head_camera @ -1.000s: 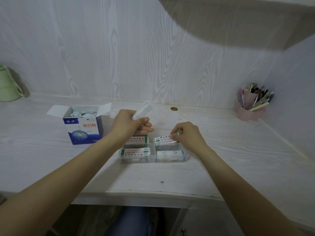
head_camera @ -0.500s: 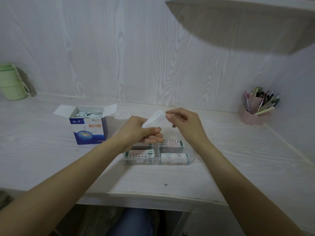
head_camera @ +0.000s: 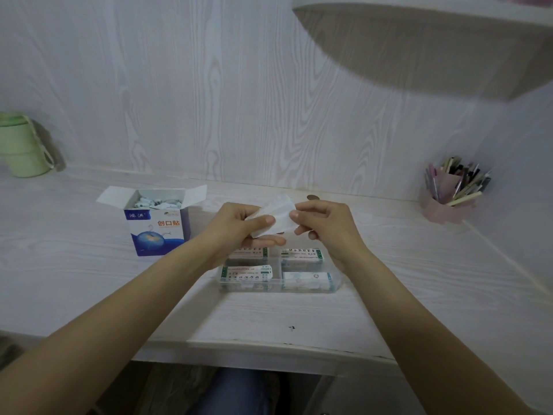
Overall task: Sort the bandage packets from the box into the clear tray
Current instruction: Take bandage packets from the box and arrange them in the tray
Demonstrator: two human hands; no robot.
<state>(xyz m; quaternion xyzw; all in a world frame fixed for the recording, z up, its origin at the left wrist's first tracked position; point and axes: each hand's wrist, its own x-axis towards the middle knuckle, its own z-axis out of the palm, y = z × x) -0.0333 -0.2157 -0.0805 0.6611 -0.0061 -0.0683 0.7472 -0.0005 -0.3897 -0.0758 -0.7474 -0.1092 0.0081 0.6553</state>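
A white bandage packet [head_camera: 276, 215] is held in the air above the clear tray [head_camera: 335, 284]. My left hand [head_camera: 239, 227] grips its left end with thumb on top, and my right hand [head_camera: 324, 223] pinches its right end. The tray has compartments holding several bandage packets [head_camera: 247, 272] with green print. The open blue and white box [head_camera: 157, 226] stands to the left of my hands, with more packets visible inside.
A green cup [head_camera: 21, 149] stands at the far left by the wall. A pink holder full of pens [head_camera: 449, 194] sits at the right back corner. A shelf [head_camera: 434, 31] overhangs at the upper right. The desk edge [head_camera: 269, 354] runs near me.
My right hand left the tray's back right compartment and rose to take the free end of the packet that my left hand holds. The packet now lies flatter between both hands.
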